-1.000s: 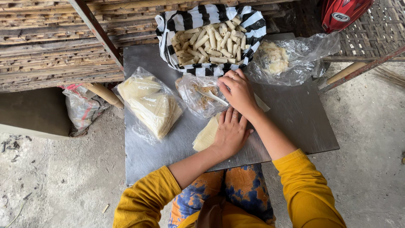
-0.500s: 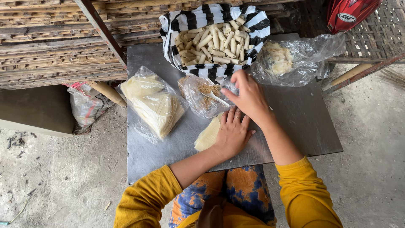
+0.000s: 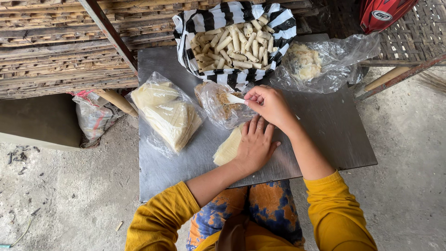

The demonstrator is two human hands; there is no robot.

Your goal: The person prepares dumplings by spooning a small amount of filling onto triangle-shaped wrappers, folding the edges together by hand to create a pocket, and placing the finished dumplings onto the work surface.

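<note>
My left hand [image 3: 254, 142] lies flat, fingers spread, on a pale triangular wrapper sheet [image 3: 227, 148] on the grey metal table [image 3: 334, 135]. My right hand [image 3: 268, 103] is shut on a small white spoon [image 3: 233, 98], whose bowl reaches into a clear plastic bag of brown crumbly filling [image 3: 222, 108]. The two hands are close together, right just above left.
A black-and-white striped bag [image 3: 278, 21] full of pale rolled sticks stands at the table's back. A clear bag of stacked wrappers [image 3: 165, 114] lies on the left, another clear bag with pale lumps [image 3: 320, 62] on the right. Bamboo racks [image 3: 51, 42], a red helmet [image 3: 383, 11], concrete floor around.
My right hand has lifted from the wrapper and swung left, bringing the spoon into the filling bag. My left hand stays pressed on the wrapper.
</note>
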